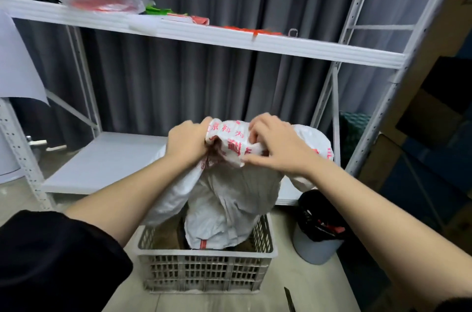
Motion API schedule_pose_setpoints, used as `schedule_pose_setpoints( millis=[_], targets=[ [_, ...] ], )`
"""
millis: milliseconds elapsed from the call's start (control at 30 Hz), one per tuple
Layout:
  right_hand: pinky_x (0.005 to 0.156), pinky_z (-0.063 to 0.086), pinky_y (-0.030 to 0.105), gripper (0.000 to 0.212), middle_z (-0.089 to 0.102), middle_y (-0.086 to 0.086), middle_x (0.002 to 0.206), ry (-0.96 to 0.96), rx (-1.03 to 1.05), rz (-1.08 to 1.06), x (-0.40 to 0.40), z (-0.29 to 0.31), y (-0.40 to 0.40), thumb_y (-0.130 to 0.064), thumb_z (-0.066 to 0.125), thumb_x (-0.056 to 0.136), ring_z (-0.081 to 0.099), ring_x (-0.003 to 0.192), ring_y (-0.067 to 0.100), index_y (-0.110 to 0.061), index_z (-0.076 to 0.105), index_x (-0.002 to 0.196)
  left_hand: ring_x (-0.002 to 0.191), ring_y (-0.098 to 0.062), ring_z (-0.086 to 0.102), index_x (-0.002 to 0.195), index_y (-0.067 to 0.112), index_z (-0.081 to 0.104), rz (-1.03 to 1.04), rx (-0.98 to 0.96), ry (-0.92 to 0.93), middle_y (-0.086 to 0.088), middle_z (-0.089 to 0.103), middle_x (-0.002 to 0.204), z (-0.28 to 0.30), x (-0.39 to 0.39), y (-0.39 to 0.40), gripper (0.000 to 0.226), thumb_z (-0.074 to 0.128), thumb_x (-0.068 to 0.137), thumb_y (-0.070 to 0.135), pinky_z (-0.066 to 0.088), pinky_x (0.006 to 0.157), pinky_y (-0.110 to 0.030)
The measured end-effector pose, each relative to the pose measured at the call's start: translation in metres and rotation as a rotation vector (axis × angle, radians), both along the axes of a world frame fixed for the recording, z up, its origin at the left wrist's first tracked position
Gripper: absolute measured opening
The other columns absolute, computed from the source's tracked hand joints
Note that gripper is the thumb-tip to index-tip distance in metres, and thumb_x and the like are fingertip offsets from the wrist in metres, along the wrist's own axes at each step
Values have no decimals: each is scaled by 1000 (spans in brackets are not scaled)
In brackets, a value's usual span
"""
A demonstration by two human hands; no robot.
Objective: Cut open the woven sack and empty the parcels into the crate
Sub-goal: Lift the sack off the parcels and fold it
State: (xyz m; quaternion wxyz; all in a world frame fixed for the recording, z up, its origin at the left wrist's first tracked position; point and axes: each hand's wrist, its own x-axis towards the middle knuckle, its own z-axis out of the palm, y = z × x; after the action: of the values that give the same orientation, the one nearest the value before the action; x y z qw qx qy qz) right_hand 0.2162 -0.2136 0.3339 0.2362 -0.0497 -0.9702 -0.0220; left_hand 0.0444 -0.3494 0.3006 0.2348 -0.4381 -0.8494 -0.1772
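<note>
Both hands [187,141] [274,144] grip sack [229,199] above crate [204,270].

Head camera looks forward and down, close above the crate [204,270].

Two hands [187,141] [274,147], one woven sack [224,199], one crate [207,270], one bin [316,247], one knife [290,300].

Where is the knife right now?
The knife lies on the floor at the bottom edge of the head view, right of the crate, away from both hands.
</note>
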Motion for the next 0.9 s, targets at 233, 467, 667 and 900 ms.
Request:
schedule_pose_setpoints(
  millis=[233, 467, 667, 900],
  targets=[
    [77, 39, 27, 74, 62, 1, 118, -389, -377, -369, -8, 6, 8, -39, 75, 70, 59, 111, 25, -20, 38, 131, 85, -30, 57, 103, 23, 52, -97, -12, 39, -8, 63, 80, 23, -5, -3, 20, 51, 85, 30, 36, 57, -33],
    [65, 32, 33, 25, 66, 7, 102, 87, 116, -400, -23, 45, -12, -36, 49, 86, 62, 97, 32, -17, 48, 102, 89, -40, 59, 107, 18, 53, -27, 93, 101, -19, 63, 88, 73, -4, -27, 24, 51, 84, 24, 37, 65, -36],
    [66, 35, 33, 29, 65, 7, 101, 14, 164, -357, -21, 85, -29, -39, 54, 80, 61, 92, 36, -19, 51, 102, 91, -41, 59, 111, 17, 52, 55, 30, 127, -19, 64, 93, 103, -4, -38, 29, 54, 82, 18, 35, 62, -36],
    [65, 33, 34, 24, 65, 7, 97, 96, 165, -305, -13, 103, -43, -37, 56, 78, 58, 89, 36, -21, 43, 91, 97, -42, 59, 108, 19, 54, 64, 137, 125, -17, 66, 99, 122, 0, -54, 27, 54, 83, 25, 35, 65, -36]
  ],
)
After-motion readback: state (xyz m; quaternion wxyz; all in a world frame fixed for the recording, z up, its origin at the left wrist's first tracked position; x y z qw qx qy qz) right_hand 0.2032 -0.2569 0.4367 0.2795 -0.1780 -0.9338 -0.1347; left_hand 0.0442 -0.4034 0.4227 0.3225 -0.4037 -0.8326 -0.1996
